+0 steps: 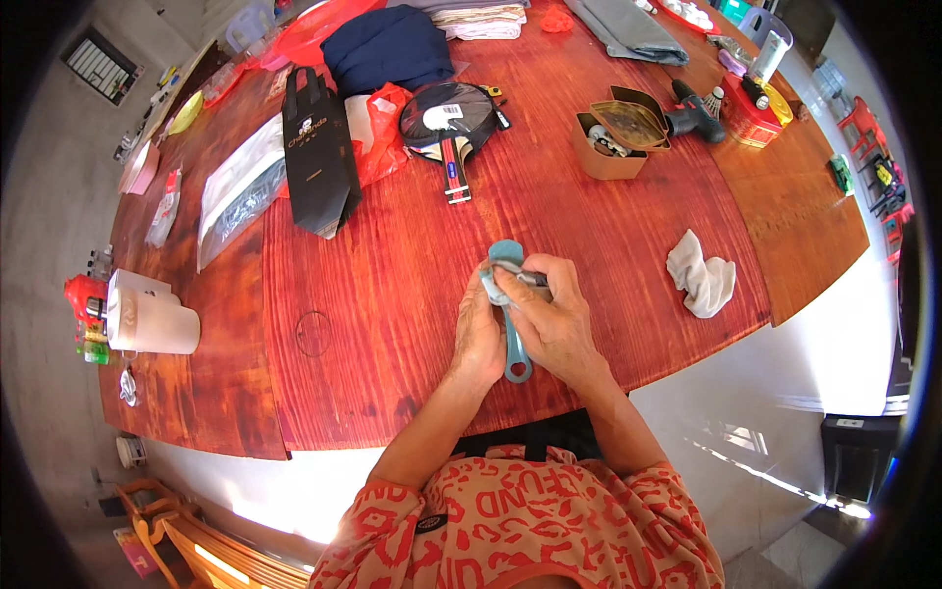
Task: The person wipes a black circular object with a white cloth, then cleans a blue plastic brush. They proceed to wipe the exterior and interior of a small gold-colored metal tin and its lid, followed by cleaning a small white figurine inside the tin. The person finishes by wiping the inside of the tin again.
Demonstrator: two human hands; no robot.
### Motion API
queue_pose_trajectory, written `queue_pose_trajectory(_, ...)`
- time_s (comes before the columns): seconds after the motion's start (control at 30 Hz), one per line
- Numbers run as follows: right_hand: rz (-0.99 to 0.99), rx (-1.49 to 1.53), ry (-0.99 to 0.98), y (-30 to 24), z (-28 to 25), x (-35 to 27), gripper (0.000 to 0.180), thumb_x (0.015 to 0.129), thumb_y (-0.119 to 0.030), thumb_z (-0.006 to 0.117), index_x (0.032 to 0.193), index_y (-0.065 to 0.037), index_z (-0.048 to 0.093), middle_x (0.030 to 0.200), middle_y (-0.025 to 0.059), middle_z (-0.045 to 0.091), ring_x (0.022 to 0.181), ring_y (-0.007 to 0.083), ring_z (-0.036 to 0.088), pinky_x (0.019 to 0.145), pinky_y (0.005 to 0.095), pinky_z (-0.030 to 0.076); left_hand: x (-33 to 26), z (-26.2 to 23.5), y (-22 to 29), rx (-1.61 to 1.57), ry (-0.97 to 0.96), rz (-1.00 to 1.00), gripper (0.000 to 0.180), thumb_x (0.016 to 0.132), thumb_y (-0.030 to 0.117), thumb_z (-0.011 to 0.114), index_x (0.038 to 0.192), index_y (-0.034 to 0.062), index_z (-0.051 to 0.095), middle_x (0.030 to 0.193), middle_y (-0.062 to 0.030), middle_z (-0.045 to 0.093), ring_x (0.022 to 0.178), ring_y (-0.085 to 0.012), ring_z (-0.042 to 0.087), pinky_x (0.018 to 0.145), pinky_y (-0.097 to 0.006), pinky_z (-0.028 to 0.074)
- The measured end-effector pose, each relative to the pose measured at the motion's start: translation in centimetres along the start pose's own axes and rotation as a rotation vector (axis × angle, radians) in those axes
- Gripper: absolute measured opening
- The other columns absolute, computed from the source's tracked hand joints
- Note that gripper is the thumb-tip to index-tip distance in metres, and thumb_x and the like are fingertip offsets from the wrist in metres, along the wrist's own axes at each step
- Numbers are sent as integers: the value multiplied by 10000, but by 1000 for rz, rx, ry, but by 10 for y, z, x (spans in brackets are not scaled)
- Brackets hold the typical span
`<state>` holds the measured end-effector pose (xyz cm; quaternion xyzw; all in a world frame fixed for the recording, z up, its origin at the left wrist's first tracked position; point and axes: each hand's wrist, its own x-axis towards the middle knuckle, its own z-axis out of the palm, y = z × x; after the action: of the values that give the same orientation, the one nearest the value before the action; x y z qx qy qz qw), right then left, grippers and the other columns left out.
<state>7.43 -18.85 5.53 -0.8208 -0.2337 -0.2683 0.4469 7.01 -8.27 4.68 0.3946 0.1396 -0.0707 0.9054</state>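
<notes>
Left hand (478, 329), right hand (557, 319) — close together, both curled.

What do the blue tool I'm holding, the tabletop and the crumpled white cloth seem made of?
Blue tool: perhaps painted metal or plastic; smooth, evenly coloured surface. Tabletop: probably varnished wood; visible grain, reddish sheen. Crumpled white cloth: likely cotton-like fabric, matt; soft folds.

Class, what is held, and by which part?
A long blue metal-looking tool, held below its rounded top, with a pale crumpled cloth against it.
</notes>
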Motion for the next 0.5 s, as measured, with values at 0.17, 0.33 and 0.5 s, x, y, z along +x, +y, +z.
queue_pose_trajectory(0.17, 207, 114, 171, 8, 16, 6, 359, 806, -12, 618, 1165, -6, 596, 1028, 139, 485, 870, 262, 533, 692, 331, 471, 2, 4, -11, 61, -89, 189, 305, 985, 260, 481, 1227, 76, 496, 1126, -32, 574, 1041, -128, 546, 936, -295, 453)
queue_pose_trajectory(0.33, 441, 273, 95, -2, 18, -12, 222, 860, -90, 569, 1036, 44, 574, 946, 158, 519, 808, 273, 558, 705, 360, 469, 11, 12, -6, 42, 68, 272, 211, 975, 267, 508, 1102, 101, 528, 966, 0, 586, 873, -90, 549, 787, -262, 483)
queue_pose_trajectory(0.5, 582, 298, -92, -8, 4, -24, 164, 844, -121, 598, 896, 28, 552, 870, 150, 526, 737, 289, 558, 654, 386, 446, 21, 11, -6, 101, 96, 307, 228, 965, 296, 536, 1107, 118, 549, 896, 48, 552, 797, -41, 486, 709, -214, 436)
